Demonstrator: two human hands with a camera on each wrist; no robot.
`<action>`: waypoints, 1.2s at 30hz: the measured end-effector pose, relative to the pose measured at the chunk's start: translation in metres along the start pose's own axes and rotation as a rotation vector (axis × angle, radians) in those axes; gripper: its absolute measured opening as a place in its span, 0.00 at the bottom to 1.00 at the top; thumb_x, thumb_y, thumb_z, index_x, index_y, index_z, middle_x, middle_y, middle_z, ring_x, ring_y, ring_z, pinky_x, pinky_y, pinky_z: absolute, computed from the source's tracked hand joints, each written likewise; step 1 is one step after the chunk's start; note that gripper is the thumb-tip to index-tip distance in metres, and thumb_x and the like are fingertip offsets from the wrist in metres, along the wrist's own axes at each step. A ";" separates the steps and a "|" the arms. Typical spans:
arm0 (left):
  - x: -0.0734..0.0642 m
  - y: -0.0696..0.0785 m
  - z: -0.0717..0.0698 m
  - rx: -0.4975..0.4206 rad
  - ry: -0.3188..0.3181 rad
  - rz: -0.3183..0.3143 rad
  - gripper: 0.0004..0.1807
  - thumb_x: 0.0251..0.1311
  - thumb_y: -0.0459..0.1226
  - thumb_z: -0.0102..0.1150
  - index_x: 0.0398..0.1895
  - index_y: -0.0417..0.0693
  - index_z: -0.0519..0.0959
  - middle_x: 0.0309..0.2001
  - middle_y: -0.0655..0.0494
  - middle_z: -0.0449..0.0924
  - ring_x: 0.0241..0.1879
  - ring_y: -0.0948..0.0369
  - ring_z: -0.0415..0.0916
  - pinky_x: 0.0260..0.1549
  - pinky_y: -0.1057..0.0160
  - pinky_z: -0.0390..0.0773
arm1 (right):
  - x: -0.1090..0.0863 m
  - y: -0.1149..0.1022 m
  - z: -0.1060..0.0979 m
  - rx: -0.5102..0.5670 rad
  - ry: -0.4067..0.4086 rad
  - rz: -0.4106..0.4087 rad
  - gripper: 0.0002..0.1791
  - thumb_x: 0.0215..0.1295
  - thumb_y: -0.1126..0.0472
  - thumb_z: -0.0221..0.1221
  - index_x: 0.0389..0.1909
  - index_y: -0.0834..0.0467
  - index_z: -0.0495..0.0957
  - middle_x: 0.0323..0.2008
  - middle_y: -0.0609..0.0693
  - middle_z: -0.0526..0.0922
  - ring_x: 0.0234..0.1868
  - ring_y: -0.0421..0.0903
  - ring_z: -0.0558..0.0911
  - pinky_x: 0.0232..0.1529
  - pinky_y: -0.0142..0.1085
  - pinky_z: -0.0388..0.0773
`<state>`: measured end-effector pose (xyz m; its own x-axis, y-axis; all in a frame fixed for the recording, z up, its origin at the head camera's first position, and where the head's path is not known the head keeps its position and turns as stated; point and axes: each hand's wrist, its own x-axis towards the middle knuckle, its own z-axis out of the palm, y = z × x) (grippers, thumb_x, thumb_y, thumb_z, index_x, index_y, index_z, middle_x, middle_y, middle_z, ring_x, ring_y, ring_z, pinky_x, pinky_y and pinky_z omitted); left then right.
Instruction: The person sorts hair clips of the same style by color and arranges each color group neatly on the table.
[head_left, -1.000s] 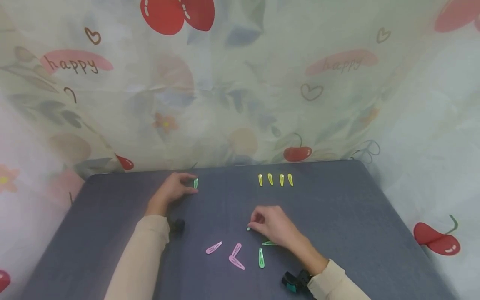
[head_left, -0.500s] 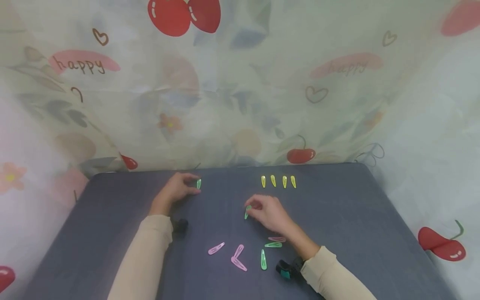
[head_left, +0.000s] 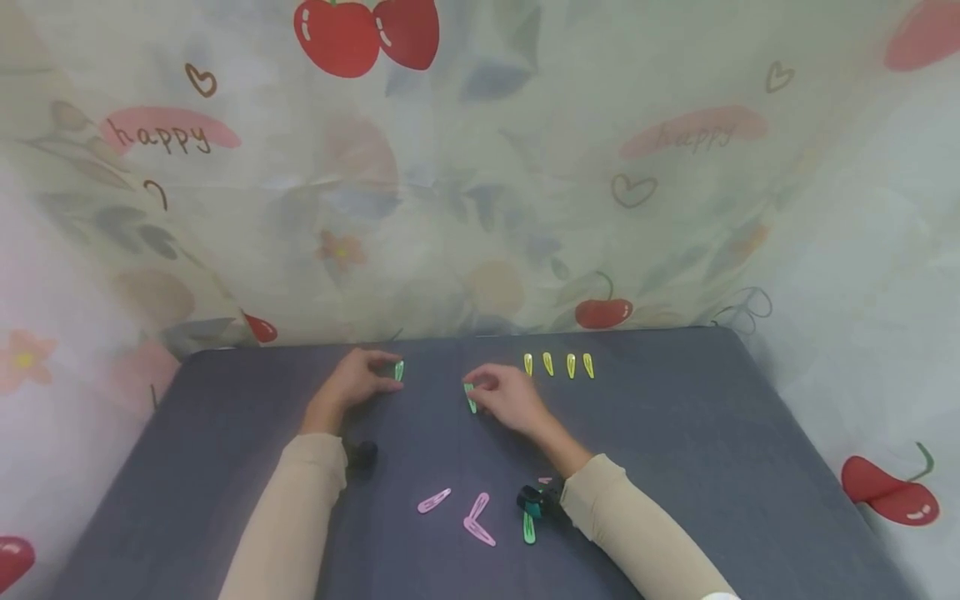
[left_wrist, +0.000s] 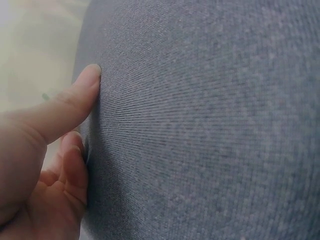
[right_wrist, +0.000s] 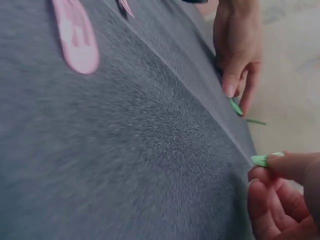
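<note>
Near the table's far edge, my left hand spans a small green hair clip, with its thumb and index finger at the clip's two ends. My right hand pinches a second green hair clip between thumb and fingertips, a short way to the right. In the right wrist view, this pinched clip sticks out past the thumb, and the left hand shows beyond with its own clip. The left wrist view shows the thumb and fingers, while the clip between them is hidden.
To the right, several yellow hair clips lie in a row at the back. Nearer the front are pink hair clips and a green hair clip, partly covered by the right wrist camera. A printed curtain rises behind the dark table.
The right hand has carried its green clip away from the front, leftward toward the left hand. The left hand stays at its clip; the head view has shifted slightly.
</note>
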<state>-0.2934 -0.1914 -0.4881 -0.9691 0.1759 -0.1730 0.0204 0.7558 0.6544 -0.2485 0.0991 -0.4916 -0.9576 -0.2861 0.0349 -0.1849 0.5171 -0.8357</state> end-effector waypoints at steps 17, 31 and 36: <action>-0.001 0.001 0.001 0.005 0.009 -0.028 0.30 0.57 0.42 0.75 0.64 0.51 0.80 0.65 0.38 0.78 0.67 0.41 0.73 0.67 0.41 0.70 | 0.051 -0.024 0.047 -0.052 0.170 -0.018 0.08 0.64 0.59 0.67 0.43 0.53 0.88 0.35 0.49 0.92 0.35 0.45 0.89 0.35 0.35 0.81; -0.001 -0.004 0.004 0.000 0.026 -0.016 0.29 0.57 0.42 0.75 0.63 0.51 0.81 0.65 0.44 0.79 0.68 0.44 0.73 0.67 0.42 0.71 | 0.066 -0.034 0.069 -0.203 0.167 0.078 0.10 0.67 0.56 0.65 0.47 0.49 0.86 0.40 0.46 0.90 0.42 0.45 0.86 0.46 0.42 0.82; -0.002 -0.003 0.001 -0.004 0.027 -0.014 0.29 0.57 0.42 0.74 0.63 0.50 0.81 0.65 0.44 0.79 0.67 0.43 0.74 0.66 0.41 0.71 | 0.068 -0.034 0.071 -0.329 0.154 0.076 0.10 0.67 0.54 0.66 0.47 0.49 0.87 0.40 0.47 0.86 0.42 0.46 0.83 0.44 0.42 0.81</action>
<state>-0.2910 -0.1930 -0.4905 -0.9756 0.1483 -0.1619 0.0061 0.7554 0.6553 -0.2919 0.0049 -0.4998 -0.9887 -0.1256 0.0824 -0.1495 0.7707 -0.6194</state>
